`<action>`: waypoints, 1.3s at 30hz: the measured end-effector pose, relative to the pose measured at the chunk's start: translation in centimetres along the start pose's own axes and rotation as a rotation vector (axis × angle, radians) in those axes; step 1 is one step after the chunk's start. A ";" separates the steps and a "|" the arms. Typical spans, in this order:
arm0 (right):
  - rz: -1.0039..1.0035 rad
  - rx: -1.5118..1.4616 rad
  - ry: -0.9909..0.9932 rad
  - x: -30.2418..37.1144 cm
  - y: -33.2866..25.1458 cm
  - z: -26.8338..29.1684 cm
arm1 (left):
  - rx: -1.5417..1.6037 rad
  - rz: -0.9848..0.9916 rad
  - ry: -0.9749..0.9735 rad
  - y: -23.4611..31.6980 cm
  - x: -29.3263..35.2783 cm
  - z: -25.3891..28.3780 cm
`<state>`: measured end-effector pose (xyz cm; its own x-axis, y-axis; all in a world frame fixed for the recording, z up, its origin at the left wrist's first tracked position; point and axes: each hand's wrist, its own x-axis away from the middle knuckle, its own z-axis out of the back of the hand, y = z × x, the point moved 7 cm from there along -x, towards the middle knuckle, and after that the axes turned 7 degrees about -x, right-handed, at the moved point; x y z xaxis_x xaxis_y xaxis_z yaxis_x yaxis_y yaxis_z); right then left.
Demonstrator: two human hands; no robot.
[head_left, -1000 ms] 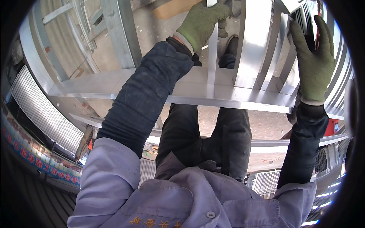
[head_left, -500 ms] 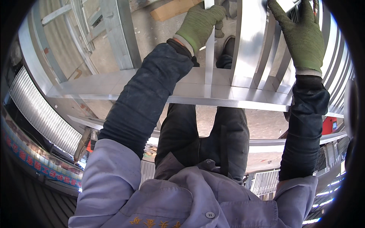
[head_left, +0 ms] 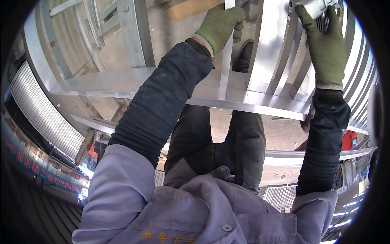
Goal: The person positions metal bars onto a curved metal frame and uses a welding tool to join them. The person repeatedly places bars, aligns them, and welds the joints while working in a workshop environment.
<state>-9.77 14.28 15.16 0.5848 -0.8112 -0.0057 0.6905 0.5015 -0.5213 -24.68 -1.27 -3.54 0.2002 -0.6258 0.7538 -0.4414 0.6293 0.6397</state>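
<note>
My left hand (head_left: pixel 221 28), in a green work glove, is closed around a thin silver metal bar (head_left: pixel 226 77). That bar stands on the long flat rail (head_left: pixel 101 83) of a metal frame lying in front of me. At the upper right, my gloved right hand (head_left: pixel 330 59) has its thumb and fingers around a silver metal piece (head_left: pixel 316 8). The top of that piece is cut off by the picture edge, so its kind cannot be made out. Beside the right hand, a wide shiny bar (head_left: pixel 268 44) and several narrower bars join the same rail.
A brown board (head_left: pixel 191 9) lies on the floor beyond the frame. More grey metal profiles (head_left: pixel 134 36) stand at the left. A ribbed metal sheet (head_left: pixel 48 114) is at the far left, and a red box (head_left: pixel 348 140) at the right. My legs are behind the rail.
The silver piece at my right hand now shows more fully between thumb and fingers. My left hand stays on the thin bar, shifted slightly right in the picture.
</note>
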 end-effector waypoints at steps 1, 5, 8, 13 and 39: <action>0.038 -0.034 0.042 0.3 0.6 0.0 | -0.002 -0.032 -0.016 -0.1 -0.2 -0.1; 0.416 0.608 -0.104 1.6 8.2 0.5 | 0.035 -0.037 -0.029 -0.4 -0.5 -0.1; 0.276 0.407 -0.215 2.3 11.1 3.8 | 0.040 -0.016 0.005 -0.6 -0.5 0.3; -0.065 -0.075 -0.449 2.8 10.0 9.6 | 0.049 -0.012 -0.038 -0.3 -0.6 -0.7; -0.761 -0.969 -1.263 9.6 3.3 1.0 | -0.105 -0.071 0.009 0.2 -0.7 -0.7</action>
<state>-1.45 8.48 14.27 0.5487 0.1833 0.8157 0.7379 -0.5648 -0.3694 -24.25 -0.37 -3.83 0.2360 -0.6668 0.7069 -0.3319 0.6284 0.7035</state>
